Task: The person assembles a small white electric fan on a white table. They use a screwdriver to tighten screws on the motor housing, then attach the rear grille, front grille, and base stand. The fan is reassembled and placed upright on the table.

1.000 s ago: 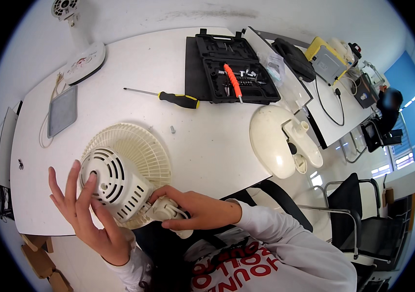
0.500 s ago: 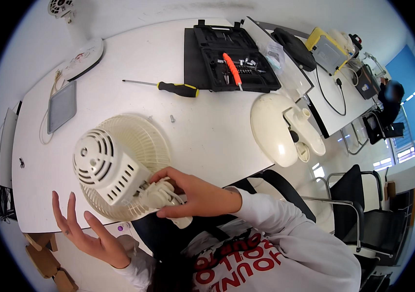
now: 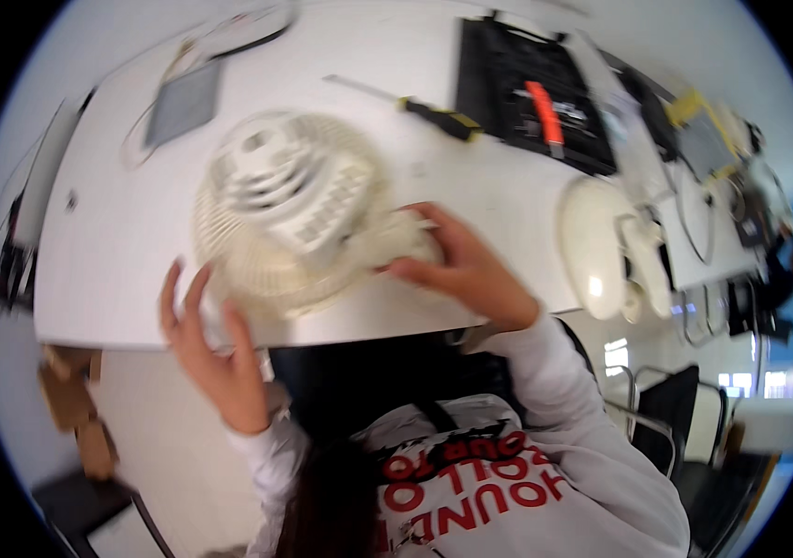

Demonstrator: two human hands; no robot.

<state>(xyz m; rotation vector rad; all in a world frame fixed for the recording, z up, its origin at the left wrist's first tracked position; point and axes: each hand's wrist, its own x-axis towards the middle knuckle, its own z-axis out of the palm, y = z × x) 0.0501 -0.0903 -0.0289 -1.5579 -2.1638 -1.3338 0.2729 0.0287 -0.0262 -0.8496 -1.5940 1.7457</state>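
Observation:
A cream electric fan head (image 3: 317,209) lies face down on its round grille (image 3: 220,237), its slotted motor housing turned up. My right hand (image 3: 471,274) has thumb and fingers closed around the fan neck (image 3: 401,244), the jointed piece at the housing's right side. With fingers spread and nothing in them, my left hand (image 3: 220,358) hovers at the table's front edge, just below the grille. The picture is smeared by motion, so fine detail on the neck is lost.
On the white table (image 3: 471,214) lie a yellow-and-black screwdriver (image 3: 438,116), an open black tool case (image 3: 531,98) with an orange-handled tool (image 3: 543,113), and a grey tray (image 3: 183,104). The cream fan base (image 3: 592,246) stands at the right edge. Chairs (image 3: 661,409) stand beyond.
The view has shifted, so the table's contents sit farther right and higher. My right hand stays on the fan neck. My left hand remains spread beside the grille.

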